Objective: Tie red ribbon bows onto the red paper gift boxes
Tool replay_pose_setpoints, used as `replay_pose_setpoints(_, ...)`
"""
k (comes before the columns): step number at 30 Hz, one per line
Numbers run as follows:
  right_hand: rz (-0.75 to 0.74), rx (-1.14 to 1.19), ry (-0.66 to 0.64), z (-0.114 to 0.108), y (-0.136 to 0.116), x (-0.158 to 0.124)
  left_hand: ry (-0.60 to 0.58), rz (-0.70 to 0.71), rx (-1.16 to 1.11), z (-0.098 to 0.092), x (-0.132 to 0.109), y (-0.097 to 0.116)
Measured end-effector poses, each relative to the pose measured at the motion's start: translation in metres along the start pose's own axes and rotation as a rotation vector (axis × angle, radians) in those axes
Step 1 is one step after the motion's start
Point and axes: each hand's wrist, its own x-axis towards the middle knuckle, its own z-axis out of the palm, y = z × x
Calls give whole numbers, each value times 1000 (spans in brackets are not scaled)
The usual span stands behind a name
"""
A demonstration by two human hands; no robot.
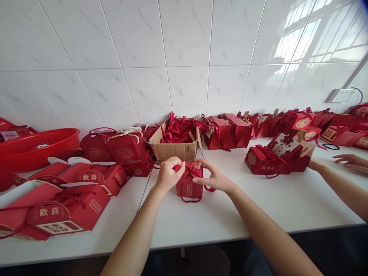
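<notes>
Behind the left grip and the right grip stands a brown cardboard box of red ribbons; to their left, red paper boxes crowd the white worktop. The left grip is closed on a shiny red ribbon; the right grip, half open, touches it. The small red gift box stands just below, between them.

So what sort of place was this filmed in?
Probably a small packing workroom: batches of red boxes crowd a long white table, a carton of ribbons stands toward the back, and another person's arm reaches in at the right edge.
</notes>
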Motion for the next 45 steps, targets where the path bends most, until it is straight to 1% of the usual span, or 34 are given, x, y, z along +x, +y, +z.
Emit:
replay_pose_setpoints(3, 42, 30, 0, 2, 0, 0, 3, -43, -104, 0, -1, 3)
replay_pose_setpoints(7, 61, 51, 9, 4, 2, 1, 9, -34, -156, 0, -1, 8)
replay_pose_setpoints(12, 134, 138, 9, 0, 4, 3, 34, -20, -110, 0, -1, 6)
replay_pose_setpoints(17, 152, 184, -5, -3, 7, 3, 41, 4, -27, 1, 0, -1)
replay_pose_setpoints(24, 173, 152, -30, -7, 2, 2, 14, -23, 39, 0, 1, -2)
replay_pose_setpoints(29, 150, 139, 52, -11, 3, 2, -1, -54, 50, -4, 2, -6)
replay_pose_setpoints(31, 155, 198, 61, -15, 2, 2, -6, -62, 35, -5, 2, -8)
replay_pose_setpoints(33, 170, 323, 45, -19, 1, 2, -13, -72, 13, -6, 3, -9)
replay_pose_setpoints(35, 172, 461, 42, -24, 1, 3, -12, -115, -23, -10, 5, -8)
replay_pose_setpoints(37, 155, 563, 59, -28, 4, 4, -59, -236, -95, -16, 9, -5)
replay_pose_setpoints(39, 131, 651, 69, -33, 9, 4, -192, -404, -177, -26, 15, 2)
replay_pose_setpoints(40, 115, 706, 66, -35, 12, 5, -273, -471, -211, -31, 20, 6)
replay_pose_setpoints(41, 96, 768, 65, -37, 14, 6, -341, -506, -234, -37, 25, 10)
replay_pose_setpoints(43, 59, 890, 76, -41, 16, 8, -403, -484, -276, -48, 36, 21)
replay_pose_setpoints(45, 50, 967, 111, -44, 11, 11, -447, -435, -317, -57, 47, 32)
